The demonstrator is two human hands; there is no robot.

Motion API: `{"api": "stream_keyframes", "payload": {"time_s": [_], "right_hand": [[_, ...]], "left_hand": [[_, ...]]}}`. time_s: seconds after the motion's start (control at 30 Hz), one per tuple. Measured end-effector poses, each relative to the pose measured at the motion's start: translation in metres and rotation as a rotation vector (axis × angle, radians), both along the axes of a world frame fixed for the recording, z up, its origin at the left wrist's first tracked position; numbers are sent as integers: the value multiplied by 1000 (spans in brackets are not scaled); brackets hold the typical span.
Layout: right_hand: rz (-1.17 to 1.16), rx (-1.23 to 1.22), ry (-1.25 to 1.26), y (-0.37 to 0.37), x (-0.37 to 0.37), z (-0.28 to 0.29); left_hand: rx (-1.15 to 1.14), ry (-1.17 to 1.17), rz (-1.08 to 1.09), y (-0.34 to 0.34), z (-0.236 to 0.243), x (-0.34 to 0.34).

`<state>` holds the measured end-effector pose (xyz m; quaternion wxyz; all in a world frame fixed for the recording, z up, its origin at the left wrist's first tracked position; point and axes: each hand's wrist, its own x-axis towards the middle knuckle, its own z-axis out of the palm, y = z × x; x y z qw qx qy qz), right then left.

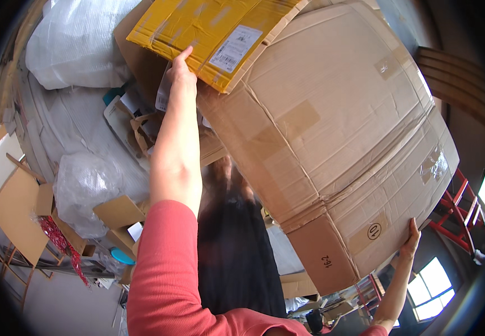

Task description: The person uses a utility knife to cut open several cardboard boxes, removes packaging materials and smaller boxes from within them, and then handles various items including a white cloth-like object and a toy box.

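Note:
My left hand [181, 67] grips a yellow cardboard piece [192, 25] with a white label at the upper middle, index finger on its face. The yellow piece lies against a large flattened brown cardboard box [332, 134], creased and patched with tape, which fills the upper right. My right hand [409, 241] holds that brown box by its lower right edge, fingertips showing at the rim. More brown board shows behind the yellow piece.
Wrapped white bundles [77, 42], crumpled clear plastic [85, 190] and loose cardboard pieces [18, 213] lie to the left, with a teal round item [122, 255]. A red metal frame [461, 207] stands at right, near a window [432, 285]. My legs in black clothing show below.

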<state>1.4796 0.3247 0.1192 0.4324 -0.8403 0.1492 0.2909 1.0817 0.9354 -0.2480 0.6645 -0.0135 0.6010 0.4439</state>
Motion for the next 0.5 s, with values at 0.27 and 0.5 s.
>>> {"api": "stream_keyframes", "payload": {"time_s": [0.27,0.5], "right_hand": [[-105,172,153,-11,-10,-8],[-196,148,15,-33,-25,-65]], "left_hand": [[317,-262,-264,30,34,16],[504,-116,-305,47,124,-23]]}}
